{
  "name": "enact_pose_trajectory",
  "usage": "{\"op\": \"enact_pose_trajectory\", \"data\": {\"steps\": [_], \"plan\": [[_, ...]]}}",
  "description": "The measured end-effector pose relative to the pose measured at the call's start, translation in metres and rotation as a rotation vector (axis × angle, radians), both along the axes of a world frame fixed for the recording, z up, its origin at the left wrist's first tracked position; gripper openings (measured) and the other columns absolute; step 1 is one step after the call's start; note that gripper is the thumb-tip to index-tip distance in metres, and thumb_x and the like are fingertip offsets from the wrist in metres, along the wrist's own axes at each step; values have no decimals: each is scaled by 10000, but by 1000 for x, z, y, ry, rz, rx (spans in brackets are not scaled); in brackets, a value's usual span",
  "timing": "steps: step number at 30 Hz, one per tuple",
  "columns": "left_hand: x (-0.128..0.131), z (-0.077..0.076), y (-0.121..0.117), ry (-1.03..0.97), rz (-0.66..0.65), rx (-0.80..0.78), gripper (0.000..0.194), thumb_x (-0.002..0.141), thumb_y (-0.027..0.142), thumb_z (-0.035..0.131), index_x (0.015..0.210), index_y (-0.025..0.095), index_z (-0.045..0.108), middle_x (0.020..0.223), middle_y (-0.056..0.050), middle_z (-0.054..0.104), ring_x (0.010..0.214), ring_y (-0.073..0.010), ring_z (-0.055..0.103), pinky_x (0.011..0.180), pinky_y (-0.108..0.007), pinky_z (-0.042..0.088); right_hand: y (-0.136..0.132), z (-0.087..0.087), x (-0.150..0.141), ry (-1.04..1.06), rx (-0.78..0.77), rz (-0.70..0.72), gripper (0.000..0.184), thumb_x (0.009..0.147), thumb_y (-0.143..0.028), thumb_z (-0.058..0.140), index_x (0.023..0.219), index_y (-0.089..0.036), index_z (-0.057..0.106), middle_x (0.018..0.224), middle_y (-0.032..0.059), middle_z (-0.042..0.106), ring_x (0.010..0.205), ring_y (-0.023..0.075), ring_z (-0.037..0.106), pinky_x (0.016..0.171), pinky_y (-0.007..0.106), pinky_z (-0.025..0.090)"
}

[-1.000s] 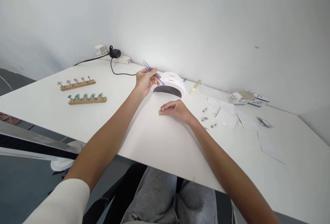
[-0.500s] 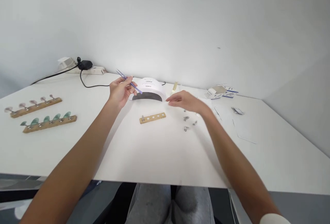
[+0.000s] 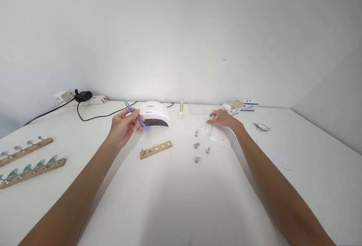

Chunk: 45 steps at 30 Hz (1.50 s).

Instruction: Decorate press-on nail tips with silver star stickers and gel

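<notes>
My left hand (image 3: 123, 127) is closed around blue-purple tweezers (image 3: 131, 107), raised in front of a white nail lamp (image 3: 155, 111). Over some white sheets with small dark dots (image 3: 222, 136), my right hand (image 3: 222, 118) hovers or touches down, thumb and fingers apart; contact is unclear. Between the hands lies a wooden strip (image 3: 156, 150) with a row of holes and a small metal stand at its left end. Several clear nail tips on metal stands (image 3: 197, 145) lie to the right of the strip.
Two wooden strips hold mounted tips at the left, one with green tips (image 3: 27, 170). A pale yellow bottle (image 3: 181, 114), a clear tray (image 3: 195, 109) and opened boxes (image 3: 234, 105) stand by the wall. Small packets (image 3: 261, 126) lie right; a black cable (image 3: 93, 119) runs at back left.
My right hand let go of the wooden strip and moved right to the dotted sheets. The left hand keeps the tweezers. The view has turned to the right.
</notes>
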<state>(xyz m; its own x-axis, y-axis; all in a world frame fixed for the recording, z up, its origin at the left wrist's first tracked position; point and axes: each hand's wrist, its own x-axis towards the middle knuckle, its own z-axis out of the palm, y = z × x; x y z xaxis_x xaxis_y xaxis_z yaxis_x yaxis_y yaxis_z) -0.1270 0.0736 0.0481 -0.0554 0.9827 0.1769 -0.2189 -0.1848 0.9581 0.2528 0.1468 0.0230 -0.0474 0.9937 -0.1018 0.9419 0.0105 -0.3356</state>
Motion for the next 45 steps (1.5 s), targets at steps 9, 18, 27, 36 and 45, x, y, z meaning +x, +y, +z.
{"op": "enact_pose_trajectory", "data": {"steps": [9, 18, 27, 36, 45], "plan": [[7, -9, 4, 64, -54, -65, 221, 752, 268, 716, 795, 139, 542, 698, -35, 655, 367, -60, 421, 375, -250, 422, 2, 2, 7, 162, -10, -18, 276, 825, -320, 670, 1048, -162, 632, 1122, 76, 619, 935, 192, 610, 805, 376, 515], [13, -2, -4, 99, -69, -69, 212, 775, 270, 695, 808, 128, 541, 692, -27, 640, 365, -46, 410, 382, -239, 421, -10, 42, 19, 453, 296, -58, 100, 688, -202, 716, 768, -152, 684, 851, 71, 689, 738, 165, 617, 672, 301, 482], [42, 14, -31, 188, -148, -75, 195, 795, 302, 671, 832, 162, 542, 690, -11, 615, 356, -51, 399, 369, -241, 387, -90, 78, 0, 1014, 351, 18, 301, 658, -202, 769, 946, -162, 692, 895, 59, 682, 812, 188, 640, 771, 350, 508], [89, 16, -82, 221, -407, -226, 302, 893, 464, 510, 850, 176, 591, 593, 6, 548, 383, -8, 283, 397, -180, 212, -170, 32, -58, 1353, -235, 74, 160, 837, -295, 647, 724, -182, 642, 730, -19, 584, 669, 93, 517, 714, 278, 451], [104, 5, -107, 775, -313, -35, 319, 878, 332, 535, 619, 146, 543, 471, 25, 498, 408, -36, 348, 395, -180, 267, -178, 13, -64, 1515, -406, -136, 144, 720, -114, 739, 826, -196, 685, 694, -48, 566, 621, 44, 505, 623, 149, 470]]}}
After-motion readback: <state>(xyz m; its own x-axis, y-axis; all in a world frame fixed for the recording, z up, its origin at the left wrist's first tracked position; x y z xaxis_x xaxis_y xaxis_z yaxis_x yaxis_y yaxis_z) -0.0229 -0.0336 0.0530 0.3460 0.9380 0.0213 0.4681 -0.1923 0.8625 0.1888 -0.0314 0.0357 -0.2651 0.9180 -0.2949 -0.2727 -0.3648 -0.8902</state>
